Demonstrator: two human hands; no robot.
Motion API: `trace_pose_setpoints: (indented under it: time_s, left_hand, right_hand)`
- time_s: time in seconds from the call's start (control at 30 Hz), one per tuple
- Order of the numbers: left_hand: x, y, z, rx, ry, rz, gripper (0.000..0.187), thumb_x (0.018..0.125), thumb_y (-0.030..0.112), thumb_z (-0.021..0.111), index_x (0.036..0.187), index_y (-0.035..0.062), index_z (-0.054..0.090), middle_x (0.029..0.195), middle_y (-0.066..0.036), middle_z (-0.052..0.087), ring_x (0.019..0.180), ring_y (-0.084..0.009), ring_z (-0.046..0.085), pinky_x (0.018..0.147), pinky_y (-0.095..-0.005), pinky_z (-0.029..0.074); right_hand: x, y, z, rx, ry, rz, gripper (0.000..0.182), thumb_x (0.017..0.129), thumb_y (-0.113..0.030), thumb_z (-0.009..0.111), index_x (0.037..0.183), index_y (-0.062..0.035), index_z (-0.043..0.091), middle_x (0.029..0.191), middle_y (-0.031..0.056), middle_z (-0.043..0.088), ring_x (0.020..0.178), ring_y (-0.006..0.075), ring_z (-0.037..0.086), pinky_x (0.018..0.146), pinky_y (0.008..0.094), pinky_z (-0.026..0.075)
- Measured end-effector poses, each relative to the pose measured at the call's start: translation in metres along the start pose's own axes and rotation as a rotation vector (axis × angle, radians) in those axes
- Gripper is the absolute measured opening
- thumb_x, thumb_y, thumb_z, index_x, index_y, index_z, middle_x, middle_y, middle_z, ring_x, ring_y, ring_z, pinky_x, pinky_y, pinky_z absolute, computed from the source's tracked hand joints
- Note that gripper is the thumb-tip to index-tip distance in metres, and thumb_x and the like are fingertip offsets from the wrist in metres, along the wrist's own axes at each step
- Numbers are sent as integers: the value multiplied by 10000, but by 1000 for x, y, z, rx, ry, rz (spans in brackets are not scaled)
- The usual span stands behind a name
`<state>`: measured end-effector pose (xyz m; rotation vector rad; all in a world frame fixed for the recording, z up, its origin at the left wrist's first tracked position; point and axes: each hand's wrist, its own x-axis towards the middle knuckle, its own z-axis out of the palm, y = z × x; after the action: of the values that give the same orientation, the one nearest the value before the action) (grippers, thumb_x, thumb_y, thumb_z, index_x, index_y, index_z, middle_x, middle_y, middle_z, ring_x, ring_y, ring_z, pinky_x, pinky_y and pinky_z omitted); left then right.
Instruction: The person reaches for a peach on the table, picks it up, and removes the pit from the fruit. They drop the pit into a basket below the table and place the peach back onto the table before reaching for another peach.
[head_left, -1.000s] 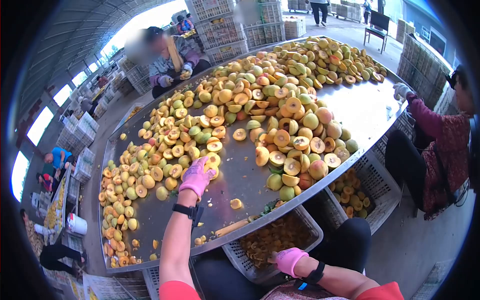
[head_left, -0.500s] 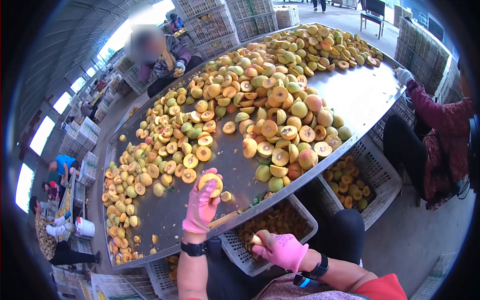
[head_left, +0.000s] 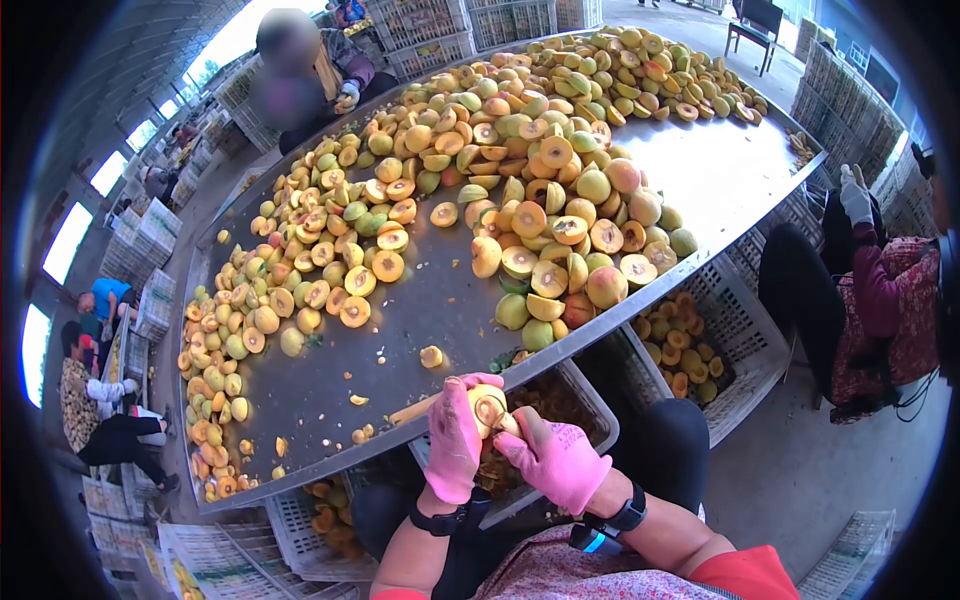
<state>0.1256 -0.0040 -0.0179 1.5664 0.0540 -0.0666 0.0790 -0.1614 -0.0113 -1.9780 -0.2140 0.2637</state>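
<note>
My left hand (head_left: pixel 455 440), in a pink glove, is closed around a yellow peach half (head_left: pixel 488 408) with its cut face towards my right hand. My pink-gloved right hand (head_left: pixel 562 462) is closed, its fingertips at the cut face. A small pale tool seems to be in its grip, mostly hidden by the fingers. Both hands are at the near edge of the metal table (head_left: pixel 440 300), above a crate of dark scraps (head_left: pixel 550 405). Beyond them lies a big heap of peach halves (head_left: pixel 530 160), many with cut faces up.
A wooden stick (head_left: pixel 415 410) lies at the table's near edge, beside a small fruit piece (head_left: pixel 431 357). A plastic crate (head_left: pixel 745 335) with peach halves stands below on the right. Co-workers sit at the far left (head_left: pixel 320 75) and right (head_left: pixel 880 290) of the table.
My left hand has moved down and right with the peach half, off the tabletop. My right hand has come up from the scrap crate to meet it. The view has shifted slightly.
</note>
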Motion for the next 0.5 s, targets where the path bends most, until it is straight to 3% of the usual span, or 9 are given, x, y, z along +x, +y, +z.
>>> trace_pose_setpoints:
  time_s: [0.07,0.2,0.27,0.33,0.37,0.43,0.47,0.5]
  left_hand:
    - [-2,-1,1,-1,-18,-21,572,1110,442,292,1023,-6,637,1050,-115,685,966,-179,624,930,-345,489]
    - [-6,-9,10,-35,65,67,725,1089,565,249,981,-13,674,997,-76,681,916,-165,629,876,-308,499]
    - [-9,-12,7,-93,17,111,511,1114,426,303,1052,-5,570,1102,-127,674,1015,-186,612,960,-346,476]
    - [-10,-14,9,-116,30,118,512,1114,427,300,1047,-5,566,1103,-128,674,1015,-188,612,961,-346,475]
    - [-11,-14,9,-133,43,123,513,1114,428,297,1041,-6,562,1104,-129,674,1016,-190,612,962,-346,473]
    - [-12,-10,9,-105,51,146,521,1115,431,285,1040,-3,564,1086,-129,676,994,-191,616,941,-352,485]
    - [-13,-6,8,-48,41,161,514,1112,417,286,1025,-4,570,1070,-129,677,978,-198,621,925,-356,491]
    - [-14,-4,7,8,30,176,508,1109,402,288,1011,-5,575,1053,-128,677,962,-205,626,910,-361,497]
  right_hand:
    - [0,1,0,1,-17,27,339,1035,-360,583,1117,-37,523,822,210,664,826,433,672,680,470,507]
    - [0,-4,-5,-3,-71,90,340,1044,-367,564,1066,-31,516,796,225,647,801,443,658,667,479,495]
    - [-1,-9,-6,5,-101,120,344,1048,-369,555,1051,-28,515,784,228,640,778,440,655,660,480,490]
    - [-2,-11,-7,127,-142,158,351,1058,-370,536,1037,-19,533,742,186,627,684,351,637,650,450,482]
    - [-3,-11,-6,125,-140,158,351,1058,-370,536,1037,-19,533,742,186,627,684,351,637,650,450,482]
    - [-3,-9,-5,215,-184,183,370,1066,-377,512,1020,-12,551,732,124,604,679,229,577,665,408,475]
    - [-4,-9,-6,213,-184,183,370,1066,-377,512,1020,-12,551,732,124,604,679,229,577,665,408,475]
    - [-4,-9,-8,246,-213,185,398,1067,-400,504,1034,-5,540,758,164,631,715,297,615,688,424,485]
